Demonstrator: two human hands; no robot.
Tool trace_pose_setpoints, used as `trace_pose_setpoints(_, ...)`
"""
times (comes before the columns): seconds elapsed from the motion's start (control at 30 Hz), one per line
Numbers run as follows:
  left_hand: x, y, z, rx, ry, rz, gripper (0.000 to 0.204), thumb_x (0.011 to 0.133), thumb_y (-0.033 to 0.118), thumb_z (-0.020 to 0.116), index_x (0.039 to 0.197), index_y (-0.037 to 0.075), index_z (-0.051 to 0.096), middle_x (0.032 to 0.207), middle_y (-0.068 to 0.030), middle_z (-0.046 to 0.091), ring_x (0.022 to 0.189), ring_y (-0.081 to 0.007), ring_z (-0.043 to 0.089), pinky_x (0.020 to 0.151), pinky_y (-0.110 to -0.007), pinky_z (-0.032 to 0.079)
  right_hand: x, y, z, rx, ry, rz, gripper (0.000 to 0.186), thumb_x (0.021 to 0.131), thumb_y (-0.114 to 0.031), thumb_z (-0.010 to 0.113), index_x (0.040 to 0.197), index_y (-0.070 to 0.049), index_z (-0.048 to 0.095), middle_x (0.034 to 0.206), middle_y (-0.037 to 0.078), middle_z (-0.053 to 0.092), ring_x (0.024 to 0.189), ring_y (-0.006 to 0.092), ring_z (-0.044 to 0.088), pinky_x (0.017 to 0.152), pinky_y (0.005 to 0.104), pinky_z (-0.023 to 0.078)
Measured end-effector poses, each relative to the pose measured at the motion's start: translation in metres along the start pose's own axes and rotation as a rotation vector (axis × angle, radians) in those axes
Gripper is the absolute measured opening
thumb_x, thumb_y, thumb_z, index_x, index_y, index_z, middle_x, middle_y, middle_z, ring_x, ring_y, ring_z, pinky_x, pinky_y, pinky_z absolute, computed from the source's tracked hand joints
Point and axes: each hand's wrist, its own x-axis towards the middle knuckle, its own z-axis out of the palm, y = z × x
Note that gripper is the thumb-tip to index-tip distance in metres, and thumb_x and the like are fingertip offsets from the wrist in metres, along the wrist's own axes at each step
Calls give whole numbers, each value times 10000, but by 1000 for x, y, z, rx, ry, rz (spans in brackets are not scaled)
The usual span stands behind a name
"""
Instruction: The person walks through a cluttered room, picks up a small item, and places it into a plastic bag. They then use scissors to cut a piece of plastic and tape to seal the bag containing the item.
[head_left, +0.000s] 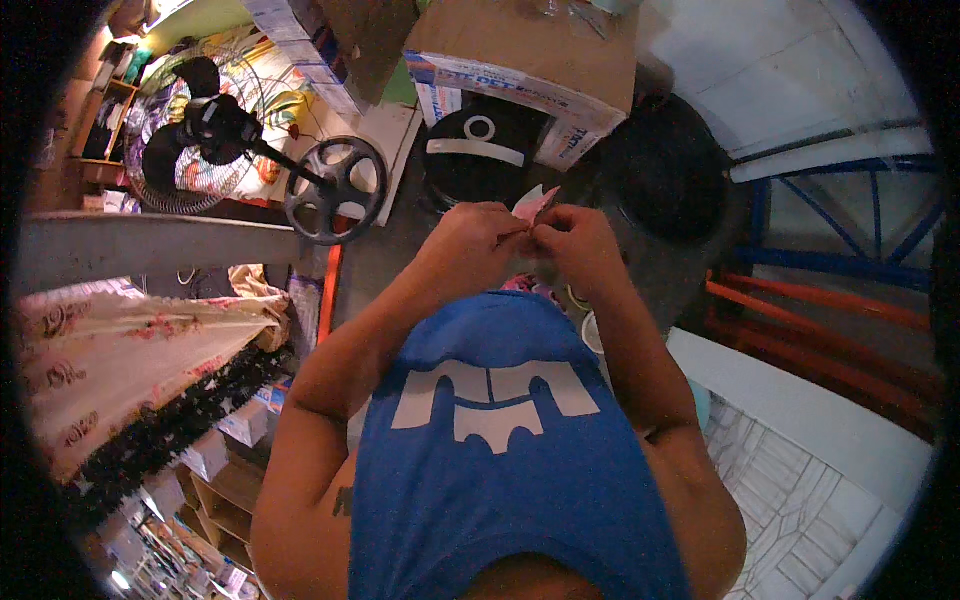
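Note:
In front of my chest, my left hand [468,243] and my right hand [577,243] meet with bent fingers. Between their fingertips they pinch a small, thin pink-and-white piece [533,204], perhaps a packet or folded paper; its exact kind is too small to tell. Its upper corners stick up above the fingers, while the lower part is hidden by them. Just beyond my left hand is a black round container [475,185] with a pale strip and a white ring on its top.
An open-fronted cardboard box [530,50] stands beyond the container. To its right sits a large black tub [670,175]. A standing fan [215,130] with a round base [336,190] is at left; blue [840,262] and orange metal beams [820,295] are at right.

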Motion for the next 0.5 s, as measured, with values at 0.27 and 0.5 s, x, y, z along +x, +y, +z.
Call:
trace_pose_setpoints(0.27, 41, -27, -27, 1, 103, -102, 127, 784, 130, 691, 851, 22, 684, 783, -174, 663, 725, -344, 672, 651, -415, 521, 50, -32, 14, -91, 125, -52, 232, 762, -206, 698, 821, 18, 701, 743, 128, 697, 657, 158, 643, 613, 321, 504)
trace_pose_setpoints(0.5, 79, -25, -14, 53, 272, -119, 126, 809, 107, 668, 862, 12, 604, 790, -190, 640, 745, -390, 643, 643, -465, 508, 83, -59, -15, -98, 75, -14, 240, 789, -211, 693, 836, 24, 697, 747, 111, 690, 682, 149, 645, 629, 313, 513)
